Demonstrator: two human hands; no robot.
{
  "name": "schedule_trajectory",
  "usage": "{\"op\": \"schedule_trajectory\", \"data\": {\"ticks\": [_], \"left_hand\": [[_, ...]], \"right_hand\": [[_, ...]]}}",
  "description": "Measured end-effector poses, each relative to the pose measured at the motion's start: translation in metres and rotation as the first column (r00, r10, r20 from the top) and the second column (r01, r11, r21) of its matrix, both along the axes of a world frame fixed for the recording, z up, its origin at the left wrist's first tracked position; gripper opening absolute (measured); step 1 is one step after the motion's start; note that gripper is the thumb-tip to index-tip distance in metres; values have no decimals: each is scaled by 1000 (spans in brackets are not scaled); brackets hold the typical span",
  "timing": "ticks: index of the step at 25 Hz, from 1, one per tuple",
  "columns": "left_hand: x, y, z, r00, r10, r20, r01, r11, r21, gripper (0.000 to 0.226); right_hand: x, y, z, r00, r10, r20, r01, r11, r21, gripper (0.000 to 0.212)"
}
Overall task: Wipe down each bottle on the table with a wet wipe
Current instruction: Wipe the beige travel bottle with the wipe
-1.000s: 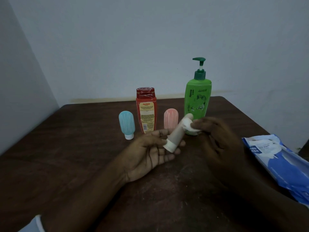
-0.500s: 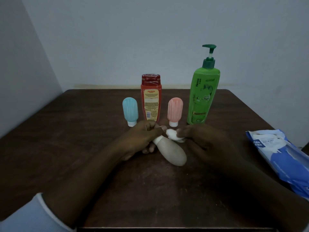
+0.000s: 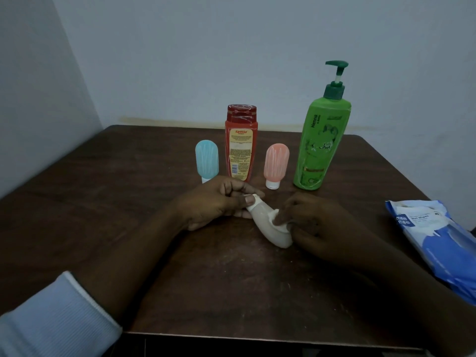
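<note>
Counter [image 3: 128, 228]: green pump bottle [image 3: 322, 148] stands upright at 1 o'clock. Left hand [image 3: 213, 202] pinches the cap end of the white travel bottle [image 3: 268, 228], which lies at centre, base toward 5 o'clock. Right hand [image 3: 316, 222] grips a bunched wet wipe [image 3: 277, 217] against the bottle body.

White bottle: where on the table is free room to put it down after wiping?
Bare wood lies left of the blue bottle, up to the table edge, and in front between the forearms. Crowded: the back row up to the green pump bottle, and the right side by the wipes pack.
</note>
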State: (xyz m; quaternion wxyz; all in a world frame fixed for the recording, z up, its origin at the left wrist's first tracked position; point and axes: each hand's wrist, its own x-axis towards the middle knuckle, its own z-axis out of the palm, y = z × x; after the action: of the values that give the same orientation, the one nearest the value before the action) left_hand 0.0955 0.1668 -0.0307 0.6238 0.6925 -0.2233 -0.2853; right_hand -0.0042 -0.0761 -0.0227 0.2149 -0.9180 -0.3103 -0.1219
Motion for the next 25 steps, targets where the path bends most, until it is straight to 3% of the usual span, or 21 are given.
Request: {"op": "schedule_trajectory", "data": {"ticks": [5, 10, 14, 18, 22, 25], "left_hand": [[0, 1, -7, 997, -25, 75, 26, 999, -18, 28], [2, -3, -9, 998, -17, 61, 18, 1000, -20, 27], [1, -1, -10, 998, -24, 58, 26, 999, -29, 27], [1, -2, -12, 997, -25, 74, 28, 999, -29, 28], [-1, -2, -12, 996, -40, 84, 43, 999, -32, 29], [-1, -3, -11, 994, -42, 103, 45, 999, -30, 29]], "right_hand": [[2, 10, -7, 985, 118, 122, -104, 988, -114, 28], [7, 2, -5, 993, -21, 115, 32, 995, -90, 20], [-2, 14, -12, 970, 174, 167, -137, 968, -210, 24], [13, 7, -9, 981, -6, 196, 27, 994, -108, 22], [-3, 9, -15, 971, 159, 176, -125, 973, -193, 22], [17, 12, -12, 974, 51, 222, -26, 993, -115, 25]]}}
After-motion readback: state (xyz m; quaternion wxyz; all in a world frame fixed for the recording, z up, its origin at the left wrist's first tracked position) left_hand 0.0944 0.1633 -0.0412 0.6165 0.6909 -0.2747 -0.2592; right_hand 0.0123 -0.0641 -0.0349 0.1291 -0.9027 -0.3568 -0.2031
